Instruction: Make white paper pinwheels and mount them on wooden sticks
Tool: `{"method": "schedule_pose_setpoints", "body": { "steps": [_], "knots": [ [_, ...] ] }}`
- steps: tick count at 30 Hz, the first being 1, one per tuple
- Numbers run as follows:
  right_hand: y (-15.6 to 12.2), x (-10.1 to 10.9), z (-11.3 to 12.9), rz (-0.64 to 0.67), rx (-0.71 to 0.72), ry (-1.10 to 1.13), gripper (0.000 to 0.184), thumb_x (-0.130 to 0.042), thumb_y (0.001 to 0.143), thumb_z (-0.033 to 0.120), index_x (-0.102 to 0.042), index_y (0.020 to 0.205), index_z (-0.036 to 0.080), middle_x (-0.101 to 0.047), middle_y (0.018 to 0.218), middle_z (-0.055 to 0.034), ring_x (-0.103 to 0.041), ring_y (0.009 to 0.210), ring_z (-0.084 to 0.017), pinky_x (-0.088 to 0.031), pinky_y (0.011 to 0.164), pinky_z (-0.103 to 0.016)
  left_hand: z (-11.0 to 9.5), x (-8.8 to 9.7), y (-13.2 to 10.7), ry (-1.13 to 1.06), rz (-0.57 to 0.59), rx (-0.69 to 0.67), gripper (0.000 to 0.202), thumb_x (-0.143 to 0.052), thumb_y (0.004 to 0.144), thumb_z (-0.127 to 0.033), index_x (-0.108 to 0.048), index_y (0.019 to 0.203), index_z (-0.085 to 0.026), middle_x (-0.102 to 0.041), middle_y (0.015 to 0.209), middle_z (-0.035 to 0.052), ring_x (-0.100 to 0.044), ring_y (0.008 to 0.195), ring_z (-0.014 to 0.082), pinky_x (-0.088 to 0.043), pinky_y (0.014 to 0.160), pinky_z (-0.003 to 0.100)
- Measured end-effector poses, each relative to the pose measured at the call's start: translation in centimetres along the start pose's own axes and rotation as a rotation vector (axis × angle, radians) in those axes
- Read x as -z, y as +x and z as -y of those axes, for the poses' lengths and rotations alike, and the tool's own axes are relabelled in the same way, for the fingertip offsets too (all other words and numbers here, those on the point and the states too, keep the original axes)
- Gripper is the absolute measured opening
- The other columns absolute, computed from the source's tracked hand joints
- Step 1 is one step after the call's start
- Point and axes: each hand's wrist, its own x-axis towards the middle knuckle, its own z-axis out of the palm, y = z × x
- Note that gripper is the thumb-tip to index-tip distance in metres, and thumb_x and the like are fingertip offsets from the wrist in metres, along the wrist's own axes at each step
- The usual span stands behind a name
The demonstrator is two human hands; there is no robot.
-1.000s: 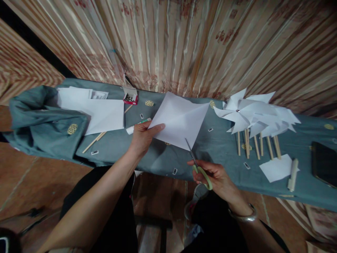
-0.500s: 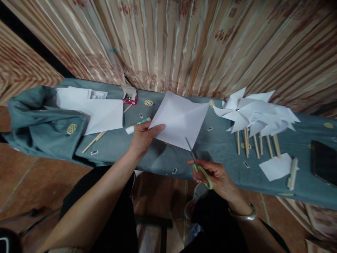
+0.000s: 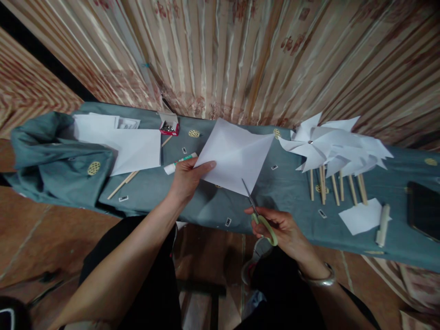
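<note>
A creased white paper square (image 3: pixel 237 153) is held up over the table, turned like a diamond. My left hand (image 3: pixel 187 178) pinches its left corner, thumb on top. In my right hand (image 3: pixel 275 224) are scissors with pale green handles (image 3: pixel 261 226). Their blades lie at the paper's near corner, one blade showing over the sheet. Just behind my left hand a glue stick (image 3: pixel 173 166) rests on the cloth. Several finished white paper pinwheels (image 3: pixel 326 144) on wooden sticks lie to the right of the paper.
Stacked white paper (image 3: pixel 137 149) lies at the left, with wooden sticks (image 3: pixel 122 184) beside it. A small red box (image 3: pixel 169 127) of metal pins stands open at the back. At the right are a paper piece (image 3: pixel 359 217), a white pen-like tool (image 3: pixel 382 224) and a dark phone-like object (image 3: pixel 424 208).
Almost nothing differs. Both hands, the paper and the scissors keep their places; the view has shifted very slightly.
</note>
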Motion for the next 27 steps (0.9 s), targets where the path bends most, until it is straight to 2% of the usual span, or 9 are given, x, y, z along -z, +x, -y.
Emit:
{"method": "schedule_pose_setpoints", "body": {
  "steps": [17,27],
  "knots": [
    [-0.1,0.03,0.11,0.0,-0.006,-0.009,0.044,-0.08,0.069,0.049,-0.075,0.101,0.019,-0.057,0.061,0.0024,-0.049,0.054,-0.009,-0.043,0.051,-0.023,-0.09,-0.17,-0.1,-0.012,-0.005,0.01,0.01,-0.081,0.059,-0.022,-0.077,0.067,-0.018,-0.072,0.069,0.0009,-0.06,0.058,0.0122,-0.049,0.059,0.025],
    [0.05,-0.09,0.14,0.0,0.011,-0.011,0.044,-0.081,0.067,0.048,-0.075,0.099,0.018,-0.055,0.06,0.0034,-0.047,0.053,-0.008,-0.046,0.051,-0.023,0.09,0.03,0.02,0.002,0.003,0.002,0.011,-0.081,0.06,-0.024,-0.077,0.068,-0.018,-0.072,0.068,0.001,-0.062,0.061,0.014,-0.05,0.061,0.027]
  ]
}}
